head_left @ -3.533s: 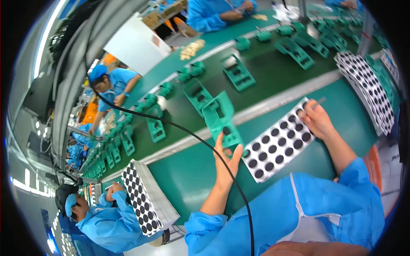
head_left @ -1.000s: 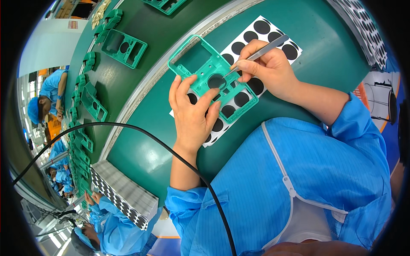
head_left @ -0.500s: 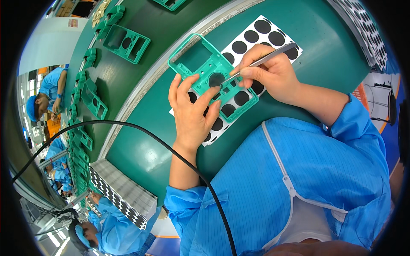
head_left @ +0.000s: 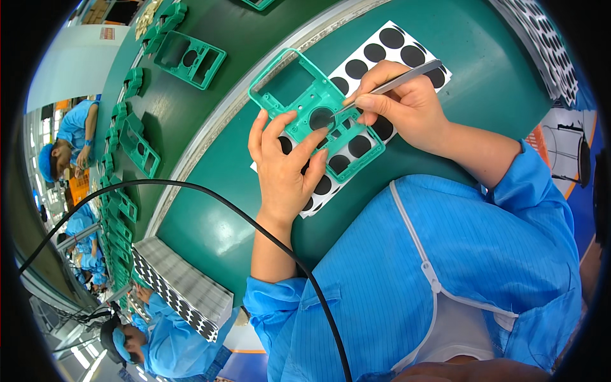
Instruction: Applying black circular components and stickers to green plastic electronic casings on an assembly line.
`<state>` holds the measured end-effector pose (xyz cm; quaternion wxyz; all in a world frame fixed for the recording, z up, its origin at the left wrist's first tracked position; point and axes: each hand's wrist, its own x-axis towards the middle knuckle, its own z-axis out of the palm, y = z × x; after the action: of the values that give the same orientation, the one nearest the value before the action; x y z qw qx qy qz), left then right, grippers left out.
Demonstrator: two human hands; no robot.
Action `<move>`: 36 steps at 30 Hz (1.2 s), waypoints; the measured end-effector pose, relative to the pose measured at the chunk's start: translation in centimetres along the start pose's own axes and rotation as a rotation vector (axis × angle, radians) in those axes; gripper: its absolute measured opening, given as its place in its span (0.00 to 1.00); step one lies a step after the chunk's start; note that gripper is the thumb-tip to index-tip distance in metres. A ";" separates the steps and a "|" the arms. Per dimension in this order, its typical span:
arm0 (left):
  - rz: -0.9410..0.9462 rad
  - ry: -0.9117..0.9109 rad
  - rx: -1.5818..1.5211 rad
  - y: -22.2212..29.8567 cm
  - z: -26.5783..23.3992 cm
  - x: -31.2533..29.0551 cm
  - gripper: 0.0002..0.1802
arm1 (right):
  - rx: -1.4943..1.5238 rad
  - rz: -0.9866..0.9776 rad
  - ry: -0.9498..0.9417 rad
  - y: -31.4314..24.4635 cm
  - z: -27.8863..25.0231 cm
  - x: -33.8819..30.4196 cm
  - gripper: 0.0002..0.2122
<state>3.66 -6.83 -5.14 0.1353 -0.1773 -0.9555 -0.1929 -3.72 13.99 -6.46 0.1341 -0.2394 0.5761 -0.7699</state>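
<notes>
Green housing: the green housing point(head_left: 314, 95) lies tilted over the dotted sheet point(head_left: 374, 53); whether it rests on it or is held slightly clear cannot be told.
Dark disc: the dark disc point(head_left: 322, 118) shows in the round middle part of the green housing.
Left hand: the left hand point(head_left: 280, 169) holds the green housing at its left edge, fingers spread, index fingertip by the lower edge of the dark disc.
Right hand: the right hand point(head_left: 407, 111), to the right of the green housing, is clamped on the tweezers point(head_left: 407, 77), whose tip is at the right side of the dark disc.
Hands: apart from one another, though both work at the green housing.
Tweezers shift: half a second ago the tip was lower, near the left index fingertip; now it is a little higher on the dark disc.
Larger change: some seconds ago the right hand was at the far end of the dotted sheet; now both hands meet over the green housing.
Meaning: the work appears centred on the dark disc; whether it sits flat is too small to tell.
Bench: left of and below the green housing, the bench point(head_left: 210, 213) carries a sheet stack point(head_left: 194, 274).
</notes>
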 end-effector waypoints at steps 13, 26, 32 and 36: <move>-0.006 -0.022 0.002 0.1 -0.1 0.2 0.13 | -0.050 -0.009 0.046 0.0 0.1 0.3 0.03; -0.017 -0.048 -0.003 0.2 0.1 0.4 0.12 | -0.159 -0.016 0.056 0.2 0.1 0.3 0.03; -0.009 -0.095 -0.001 0.3 -0.3 0.7 0.12 | -0.168 -0.031 0.050 0.2 0.1 0.4 0.03; 0.018 -0.064 0.023 0.1 0.0 0.7 0.14 | -0.170 -0.005 -0.013 0.3 -0.2 0.4 0.03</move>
<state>3.03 -6.48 -4.88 0.1085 -0.1906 -0.9599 -0.1749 -4.19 13.89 -6.73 0.1150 -0.2564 0.6378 -0.7171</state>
